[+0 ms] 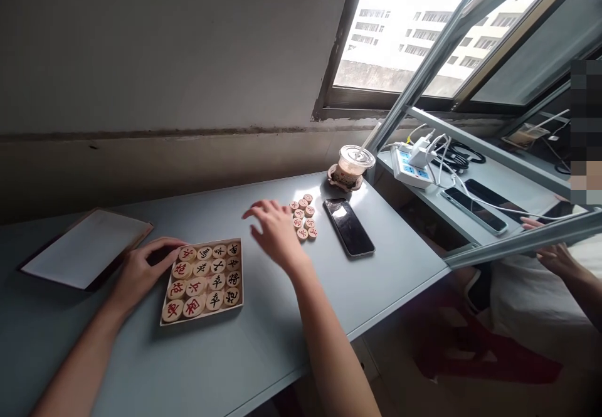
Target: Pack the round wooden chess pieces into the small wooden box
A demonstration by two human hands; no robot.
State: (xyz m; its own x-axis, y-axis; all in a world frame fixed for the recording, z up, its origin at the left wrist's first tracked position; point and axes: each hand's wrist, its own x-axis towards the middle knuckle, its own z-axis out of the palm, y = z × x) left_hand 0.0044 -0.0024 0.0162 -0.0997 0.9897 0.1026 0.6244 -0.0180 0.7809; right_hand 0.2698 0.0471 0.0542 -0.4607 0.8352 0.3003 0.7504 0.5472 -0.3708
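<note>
A shallow wooden box (164, 307) on the grey table holds several round wooden chess pieces (203, 279) with red and black characters. My left hand (141, 269) rests against the box's left edge, fingers curled along its top-left corner. My right hand (275, 232) hovers open above the table, fingers spread, between the box and a small cluster of loose chess pieces (304, 216). It holds nothing.
A black phone (348, 226) lies right of the loose pieces. A plastic cup with a straw (353, 165) stands at the back. A flat board or lid (87, 248) lies far left. Another person's hands (557, 254) are at the right, near a power strip (411, 167) and phones.
</note>
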